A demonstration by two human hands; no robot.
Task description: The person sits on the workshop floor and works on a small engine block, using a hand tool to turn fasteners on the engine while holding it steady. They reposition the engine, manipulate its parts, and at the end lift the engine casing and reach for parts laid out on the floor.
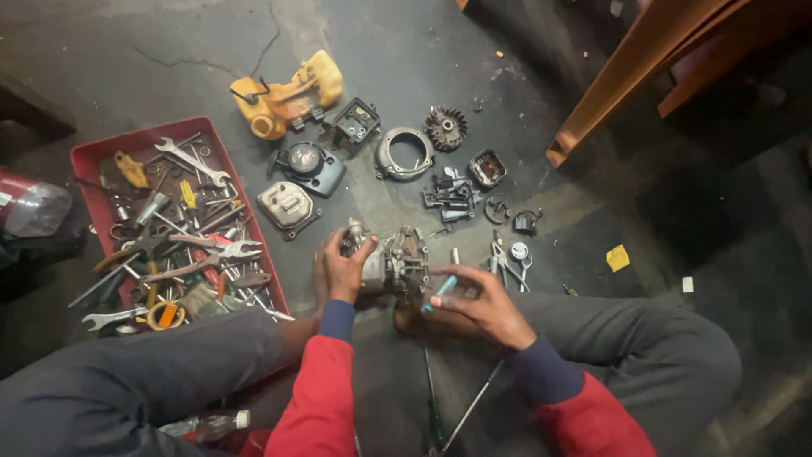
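Note:
A small grey engine block (397, 262) stands on the dark floor between my legs. My left hand (338, 269) grips its left side. My right hand (475, 303) is just right of it, holding a thin tool with a light blue handle (440, 292) against the block. Taken-off engine parts lie beyond it: a yellow fuel tank (288, 95), a round black cover (309, 162), a silver muffler (288, 205), a grey ring housing (404, 154) and a finned flywheel (446, 127).
A red tray (93, 156) full of wrenches, pliers and sockets sits at my left knee. Screwdrivers (461, 415) lie between my legs. A wooden furniture leg (609, 93) slants at the upper right. Small parts and pliers (503, 262) lie to the right of the block.

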